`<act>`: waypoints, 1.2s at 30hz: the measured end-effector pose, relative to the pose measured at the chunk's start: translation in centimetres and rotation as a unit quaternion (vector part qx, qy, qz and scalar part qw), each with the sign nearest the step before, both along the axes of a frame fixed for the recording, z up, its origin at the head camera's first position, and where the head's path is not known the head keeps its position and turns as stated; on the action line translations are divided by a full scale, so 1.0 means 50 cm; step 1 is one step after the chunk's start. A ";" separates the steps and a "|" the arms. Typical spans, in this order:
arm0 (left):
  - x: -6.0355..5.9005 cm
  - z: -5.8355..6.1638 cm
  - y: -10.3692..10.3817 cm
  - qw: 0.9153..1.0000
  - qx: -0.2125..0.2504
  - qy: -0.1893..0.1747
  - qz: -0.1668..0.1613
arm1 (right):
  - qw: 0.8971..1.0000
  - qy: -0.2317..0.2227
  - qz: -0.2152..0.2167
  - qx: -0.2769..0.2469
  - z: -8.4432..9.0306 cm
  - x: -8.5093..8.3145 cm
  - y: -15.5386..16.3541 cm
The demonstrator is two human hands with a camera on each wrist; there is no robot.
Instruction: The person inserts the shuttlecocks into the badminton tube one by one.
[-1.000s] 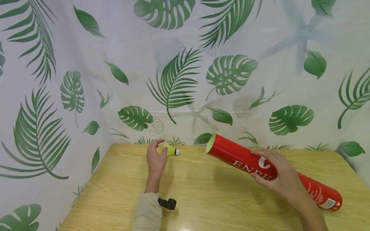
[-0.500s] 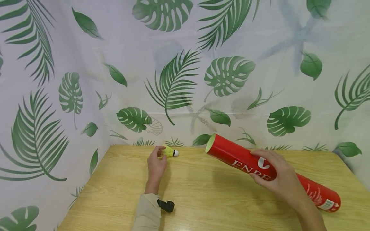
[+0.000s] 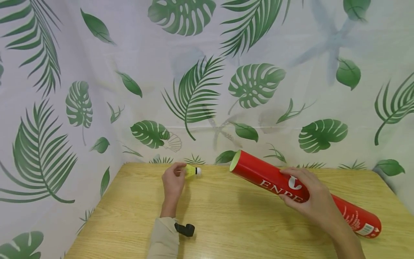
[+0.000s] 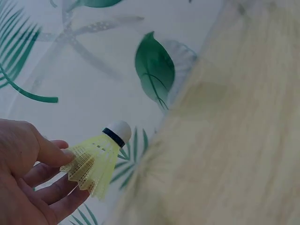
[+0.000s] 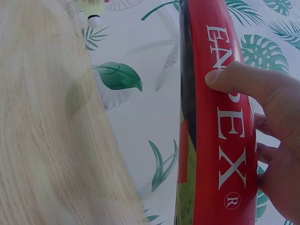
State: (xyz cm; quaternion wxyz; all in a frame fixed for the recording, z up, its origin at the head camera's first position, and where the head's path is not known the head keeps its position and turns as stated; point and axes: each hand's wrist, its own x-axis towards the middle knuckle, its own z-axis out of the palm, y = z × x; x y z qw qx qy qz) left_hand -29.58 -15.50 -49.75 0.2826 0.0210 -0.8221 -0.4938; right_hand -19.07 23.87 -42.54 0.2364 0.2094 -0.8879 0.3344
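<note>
Pinching the yellow shuttlecock (image 3: pixel 192 171) by its skirt, my left hand (image 3: pixel 173 183) holds it at the table's (image 3: pixel 226 223) far edge, cork pointing to 3 o'clock. At 3 o'clock from it, my right hand (image 3: pixel 315 201) grasps the red tube (image 3: pixel 258 172), open mouth raised toward 10 o'clock.

yellow shuttlecock (image 3: pixel 191 171) with white tip, red tube (image 3: pixel 258 172) with white lettering, green leaf-print backdrop (image 3: pixel 200 86), light wood-grain table (image 3: pixel 233 223)
</note>
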 end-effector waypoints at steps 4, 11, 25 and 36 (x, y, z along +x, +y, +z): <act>0.009 0.030 0.007 0.999 0.012 0.027 -0.021 | 1.000 -0.002 -0.001 0.001 0.000 0.003 0.001; 0.028 0.079 0.018 0.998 0.030 0.044 -0.032 | 1.000 0.008 0.002 0.004 -0.004 0.000 0.003; 0.079 0.166 0.046 0.987 0.086 0.092 -0.104 | 1.000 -0.001 0.002 0.002 -0.001 -0.005 -0.001; 0.131 0.222 0.091 0.975 0.104 0.115 -0.162 | 1.000 0.006 0.004 -0.002 0.000 -0.004 -0.002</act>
